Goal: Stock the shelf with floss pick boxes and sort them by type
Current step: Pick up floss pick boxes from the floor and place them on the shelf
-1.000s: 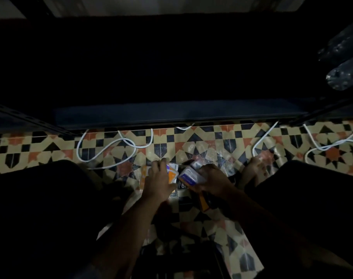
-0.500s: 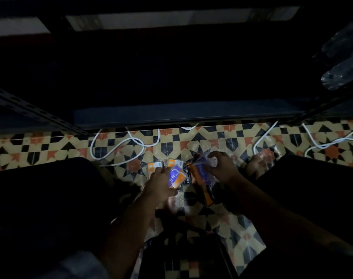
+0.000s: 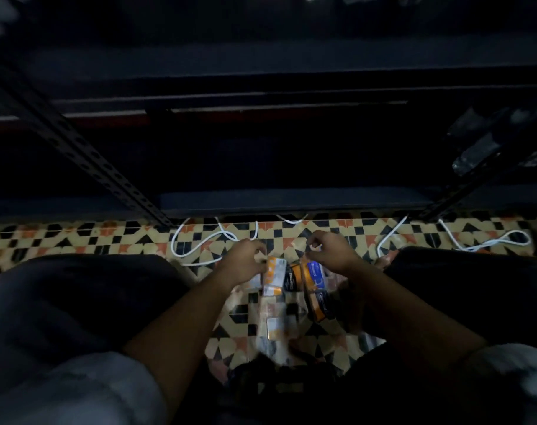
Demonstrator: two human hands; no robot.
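My left hand (image 3: 241,261) grips an orange box (image 3: 275,271); right hand (image 3: 330,252), at 3 o'clock, pinches clear wrap (image 3: 304,245).

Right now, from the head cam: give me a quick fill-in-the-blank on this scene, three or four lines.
1. The floss pick boxes lie on the patterned tile ____.
2. The white cable loops on the tiles in front of the dark metal ____.
3. The left hand touches a box that is white and ____.
4. The box with a blue face lies below the ____ hand.

Missing words: floor; shelf; orange; right
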